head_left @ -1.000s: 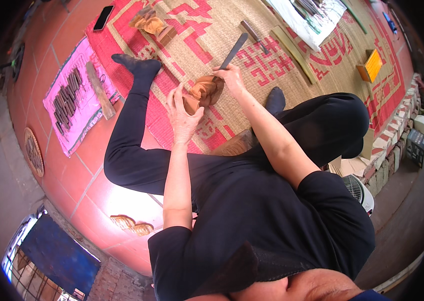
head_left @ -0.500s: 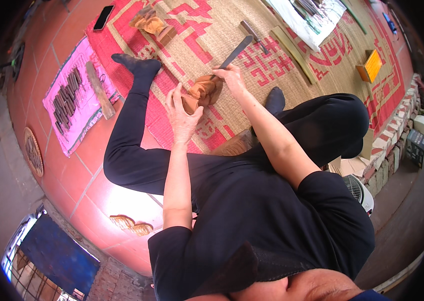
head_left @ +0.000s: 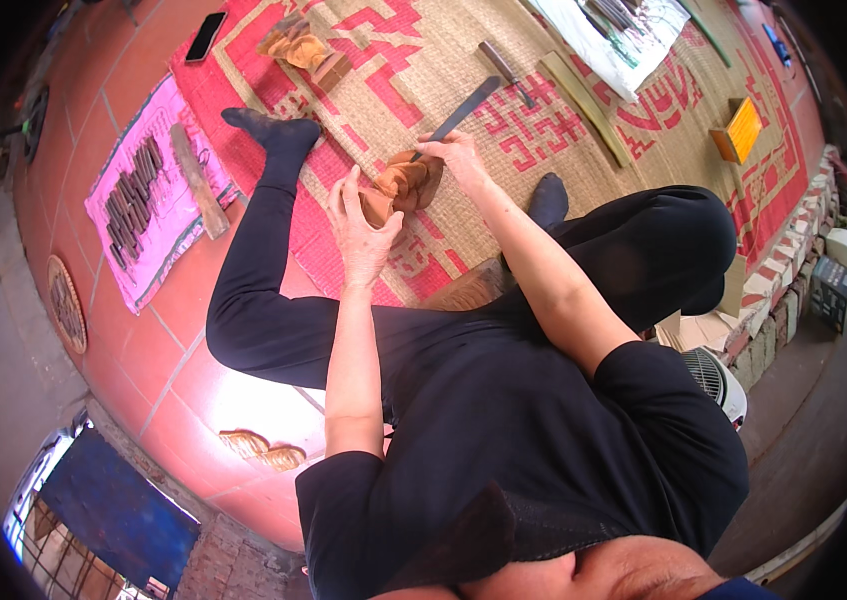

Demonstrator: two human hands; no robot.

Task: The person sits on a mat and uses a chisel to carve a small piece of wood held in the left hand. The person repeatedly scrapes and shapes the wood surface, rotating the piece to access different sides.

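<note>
At the left of the frame, a row of slim dark tools is laid on a pink cloth, well apart from both hands. Near the centre, the lower-left end of a carved wooden piece is gripped by the left hand, its fingers curved along one side and its thumb set against the other. The piece is held above the patterned mat, up and to the right of the left palm; its long axis is slanted from the blocky lower-left end toward the rounded upper-right one. At that upper-right end, a long, flat, dark tool is pinched close to its lower end by the fingers of the right hand. The tool, too, is slanted toward the upper right, its near tip brought to the carving's upper edge; whether wood is touched cannot be told. The carving is thus placed between the hands, grasped by the left and bordered closely by the right. Farther right, a wooden-handled tool is left lying on the mat.
</note>
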